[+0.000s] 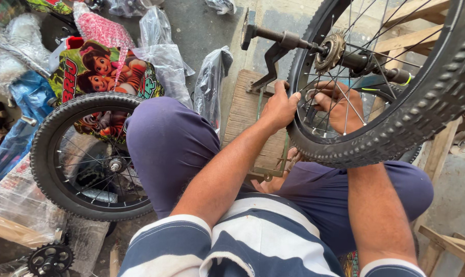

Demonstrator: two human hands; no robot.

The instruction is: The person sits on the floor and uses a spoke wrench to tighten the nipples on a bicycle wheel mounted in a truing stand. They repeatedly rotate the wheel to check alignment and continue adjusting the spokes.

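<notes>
Wheel [391, 123] upright on lap; left hand [279, 106] gripping rim; right hand [340, 105] curled behind spokes.

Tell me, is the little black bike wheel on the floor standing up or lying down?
Standing up, tilted: the small black spoked wheel rests on its tyre edge, leaning against the person's purple-trousered knee.

Wheel [396, 77]: knobby matt black rubber tyre, thin shiny metal spokes, rusty sprocket [331, 50]. Stand [248, 110]: rough bare wood. Bags [212, 82]: glossy clear plastic.
</notes>
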